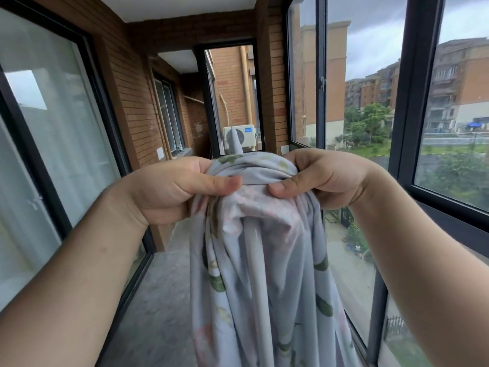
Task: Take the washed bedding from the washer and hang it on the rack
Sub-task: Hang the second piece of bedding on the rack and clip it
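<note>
A pale blue-grey bedding sheet (277, 287) with green leaf and pink flower print is draped over a white rack pole (255, 274) that runs away from me down the balcony. Folds of the sheet hang on both sides of the pole. My left hand (172, 192) grips the bunched cloth on the left at the top of the pole, thumb pressed on the fabric. On the right side my right hand (322, 178) pinches the same bunch, thumb against the cloth. The pole's far tip (235, 143) sticks out beyond the sheet.
I stand on a narrow enclosed balcony with a grey floor (158, 300). Sliding glass doors (53, 128) line the left, large windows (370, 102) the right. A brick wall (137, 88) and an air-conditioner unit (242, 139) lie ahead.
</note>
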A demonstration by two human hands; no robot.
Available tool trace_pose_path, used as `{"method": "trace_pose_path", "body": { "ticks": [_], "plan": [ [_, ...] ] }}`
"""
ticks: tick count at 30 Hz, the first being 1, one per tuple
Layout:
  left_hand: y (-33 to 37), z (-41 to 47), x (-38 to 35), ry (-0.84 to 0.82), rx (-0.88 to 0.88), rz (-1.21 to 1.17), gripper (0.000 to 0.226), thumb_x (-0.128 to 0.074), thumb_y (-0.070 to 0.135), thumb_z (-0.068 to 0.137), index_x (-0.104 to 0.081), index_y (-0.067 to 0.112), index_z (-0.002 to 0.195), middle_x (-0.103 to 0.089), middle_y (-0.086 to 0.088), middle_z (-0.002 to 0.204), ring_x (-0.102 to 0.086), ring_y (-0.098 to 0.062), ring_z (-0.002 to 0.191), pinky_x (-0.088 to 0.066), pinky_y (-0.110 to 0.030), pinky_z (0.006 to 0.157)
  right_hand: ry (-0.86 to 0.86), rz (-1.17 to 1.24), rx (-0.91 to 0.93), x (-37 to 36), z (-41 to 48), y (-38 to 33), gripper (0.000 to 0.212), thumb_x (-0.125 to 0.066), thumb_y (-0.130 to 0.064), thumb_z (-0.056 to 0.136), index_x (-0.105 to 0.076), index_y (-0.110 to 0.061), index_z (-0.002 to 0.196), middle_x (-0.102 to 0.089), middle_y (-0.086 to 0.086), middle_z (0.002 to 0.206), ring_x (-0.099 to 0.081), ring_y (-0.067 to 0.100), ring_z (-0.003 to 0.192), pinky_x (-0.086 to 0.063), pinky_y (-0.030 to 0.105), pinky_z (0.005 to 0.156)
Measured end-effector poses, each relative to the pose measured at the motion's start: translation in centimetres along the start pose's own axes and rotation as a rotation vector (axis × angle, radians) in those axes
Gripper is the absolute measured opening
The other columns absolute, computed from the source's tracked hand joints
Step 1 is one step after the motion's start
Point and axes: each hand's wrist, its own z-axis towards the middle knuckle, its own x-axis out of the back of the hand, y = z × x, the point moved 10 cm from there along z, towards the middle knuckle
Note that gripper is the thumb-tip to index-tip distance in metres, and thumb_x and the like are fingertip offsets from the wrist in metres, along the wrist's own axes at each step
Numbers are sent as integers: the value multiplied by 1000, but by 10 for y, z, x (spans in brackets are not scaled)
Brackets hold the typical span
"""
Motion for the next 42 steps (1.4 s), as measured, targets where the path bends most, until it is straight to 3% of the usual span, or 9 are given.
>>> {"method": "trace_pose_path", "body": {
  "ticks": [6, 10, 17, 21, 26, 32, 36, 39, 42],
  "plan": [
    [-3, 6, -15, -164, -134, -197, 49, -75, 18, 83, -63, -1, 125, -68, -18, 118, -67, -27, 109, -55, -33, 89, -47, 102, 120, -2, 7, 6, 39, -79, -14, 80, -68, 3, 113, -72, 17, 106, -70, 28, 97, -57, 38, 88],
    [5, 4, -14, -171, -263, -149, 70, -83, 8, 73, -50, -7, 134, -63, -22, 125, -62, -32, 116, -52, -36, 94, 10, 138, 205, 7, 8, 4, 48, -84, -15, 75, -65, 7, 113, -70, 20, 102, -69, 29, 92, -57, 37, 84],
    [-4, 1, -7, -140, -252, -146, 60, -81, 8, 76, -56, -8, 128, -65, -22, 119, -65, -31, 110, -54, -36, 95, -73, 178, 205, -2, 9, 7, 46, -77, -21, 84, -62, 8, 116, -70, 20, 104, -70, 29, 93, -57, 37, 83],
    [-5, 7, 9, -21, -235, -203, 56, -78, 28, 82, -62, -4, 125, -65, -23, 122, -64, -31, 114, -54, -36, 94, 98, 119, 157, 8, 15, 8, 48, -63, -41, 89, -69, -1, 115, -71, 16, 107, -70, 27, 97, -56, 38, 88],
    [-14, 21, 42, 244, -183, -253, 51, -50, 37, 96, -61, -3, 124, -64, -23, 126, -62, -32, 119, -54, -36, 97, 431, 85, 79, 51, 24, 11, 67, -60, -53, 90, -58, -1, 132, -62, 21, 131, -58, 38, 125, -43, 50, 110],
    [-29, 43, 82, 451, -166, -327, 46, -52, 37, 99, -65, -3, 117, -67, -23, 120, -65, -32, 114, -54, -39, 96, 578, 149, 56, 85, 44, 20, 61, -59, -50, 95, -58, -5, 135, -63, 17, 132, -60, 33, 124, -41, 47, 112],
    [-33, 55, 105, 558, -195, -335, 38, -53, 33, 100, -68, 0, 112, -69, -23, 117, -68, -30, 107, -56, -38, 91, 741, 49, 67, 109, 51, 19, 52, -67, -47, 90, -68, -6, 122, -70, 15, 120, -66, 31, 114, -44, 49, 109],
    [-37, 63, 115, 594, -192, -314, 37, -54, 30, 101, -68, -2, 113, -70, -21, 114, -68, -29, 107, -58, -34, 88, 871, 8, 66, 123, 51, 21, 60, -73, -56, 75, -73, -8, 111, -67, 22, 121, -66, 33, 107, -40, 54, 106],
    [-42, 73, 127, 614, -198, -324, 32, -57, 25, 99, -70, -2, 108, -70, -23, 112, -67, -31, 107, -54, -37, 93, 956, 49, 29, 138, 56, 29, 53, -67, -49, 82, -72, -5, 112, -72, 18, 115, -68, 34, 109, -46, 49, 104]
  ]
}}
